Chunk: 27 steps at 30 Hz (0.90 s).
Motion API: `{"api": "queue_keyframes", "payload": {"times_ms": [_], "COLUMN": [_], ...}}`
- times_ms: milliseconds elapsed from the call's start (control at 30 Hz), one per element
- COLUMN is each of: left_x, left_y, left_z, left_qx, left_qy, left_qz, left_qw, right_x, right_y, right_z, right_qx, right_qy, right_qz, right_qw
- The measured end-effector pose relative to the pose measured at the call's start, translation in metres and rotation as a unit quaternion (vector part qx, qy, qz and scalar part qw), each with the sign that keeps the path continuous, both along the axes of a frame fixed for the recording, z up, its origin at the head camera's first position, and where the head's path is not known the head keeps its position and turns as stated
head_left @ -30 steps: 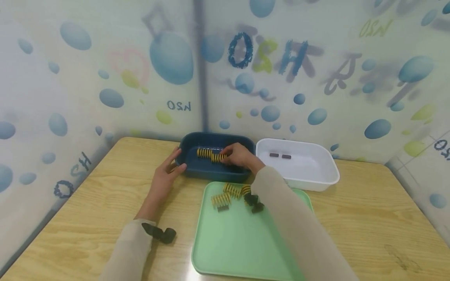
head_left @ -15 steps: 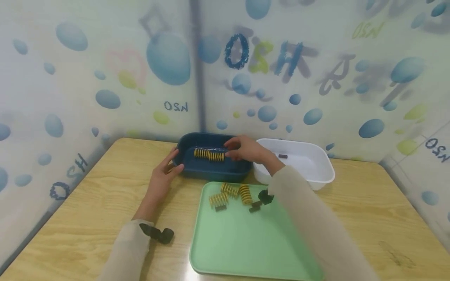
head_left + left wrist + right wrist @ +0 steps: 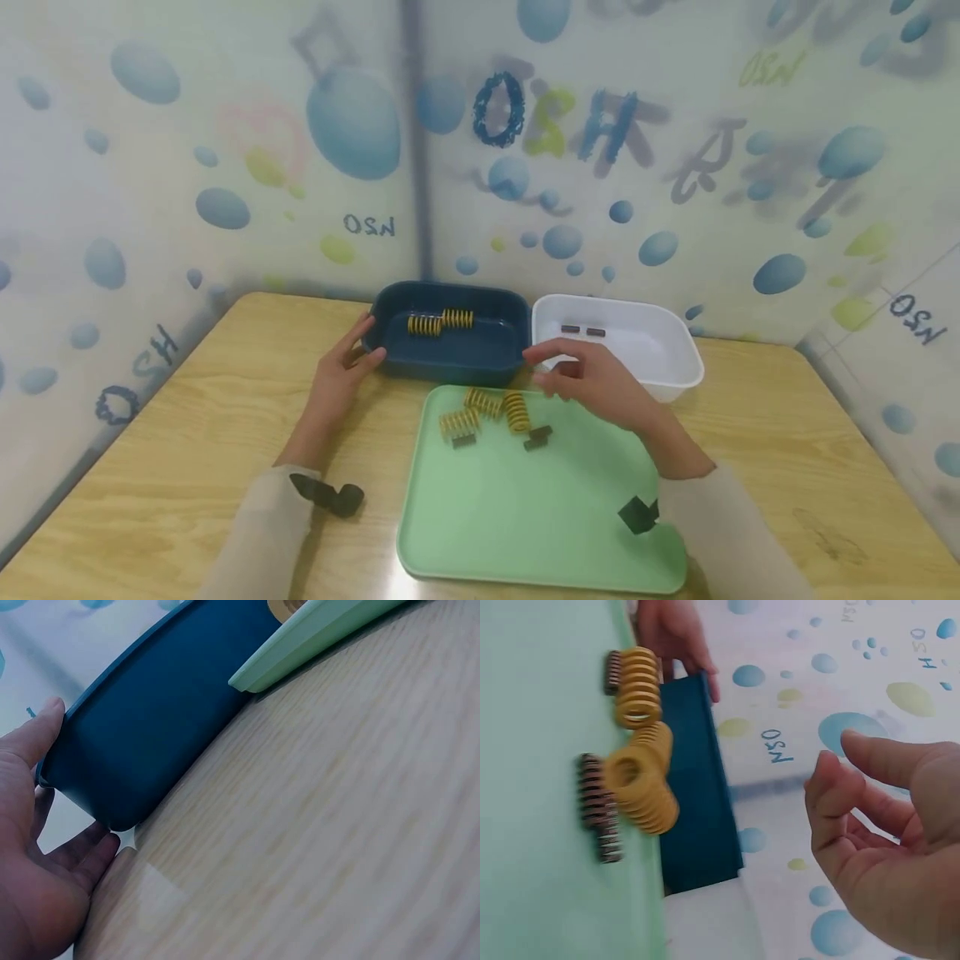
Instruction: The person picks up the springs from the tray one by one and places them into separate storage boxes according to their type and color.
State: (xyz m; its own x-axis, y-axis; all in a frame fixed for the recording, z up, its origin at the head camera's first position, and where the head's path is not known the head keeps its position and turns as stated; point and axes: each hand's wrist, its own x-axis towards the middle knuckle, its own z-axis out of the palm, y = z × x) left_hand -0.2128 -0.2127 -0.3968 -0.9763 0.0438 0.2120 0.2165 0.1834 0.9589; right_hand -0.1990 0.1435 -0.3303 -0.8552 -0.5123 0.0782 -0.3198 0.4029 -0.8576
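My left hand [image 3: 336,379] rests against the left end of the dark blue bin [image 3: 450,371], thumb and fingers touching its corner and end wall. Two yellow coil springs [image 3: 425,326] lie end to end inside, slightly offset. My right hand [image 3: 592,379] hovers over the back right of the green tray [image 3: 540,533], fingers loosely bent and holding nothing. Three larger yellow springs [image 3: 517,412] lie near the tray's back edge, beside several small dark brown springs [image 3: 536,444], also visible in the right wrist view.
A white bin [image 3: 660,342] stands right of the blue one, with two small dark springs [image 3: 596,332] in it. All stand on a wooden table [image 3: 780,467]. A patterned wall [image 3: 480,208] rises right behind the bins.
My right hand let go of the yellow spring in the blue bin and moved right and toward me, over the tray. That spring now sits slightly farther back. The left hand stays at the bin.
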Motion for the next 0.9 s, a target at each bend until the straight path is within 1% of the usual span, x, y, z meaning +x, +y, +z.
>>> {"api": "queue_keyframes", "payload": {"times_ms": [100, 233, 367, 500, 600, 733, 833, 900], "left_x": [0.000, -0.003, -0.009, -0.016, -0.019, -0.020, -0.018, -0.015], "left_y": [-0.001, -0.002, -0.005, -0.010, -0.011, -0.012, -0.011, -0.009], "left_z": [0.000, -0.005, -0.015, -0.027, -0.031, -0.032, -0.027, -0.021], "left_qx": [0.000, 0.014, 0.026, 0.007, -0.006, -0.007, -0.003, -0.001], "left_qy": [-0.002, 0.000, 0.001, 0.000, 0.000, -0.003, -0.009, -0.013], "left_qz": [0.001, -0.002, -0.008, 0.001, 0.008, 0.009, 0.007, 0.003], "left_qw": [1.0000, 0.9999, 0.9996, 1.0000, 1.0000, 0.9999, 0.9999, 0.9999], "right_x": [0.008, 0.012, 0.014, 0.015, 0.013, 0.008, 0.005, 0.005], "right_y": [0.008, 0.015, 0.021, 0.025, 0.027, 0.027, 0.027, 0.027], "right_z": [-0.009, -0.018, -0.024, -0.031, -0.039, -0.052, -0.061, -0.064], "right_qx": [-0.015, -0.021, -0.001, 0.004, -0.003, -0.007, -0.002, 0.005], "right_qy": [-0.012, -0.021, -0.036, -0.046, -0.047, -0.053, -0.059, -0.062], "right_qz": [-0.007, -0.003, -0.001, 0.010, 0.021, 0.032, 0.037, 0.038], "right_qw": [0.9998, 0.9996, 0.9994, 0.9989, 0.9987, 0.9981, 0.9976, 0.9973]}}
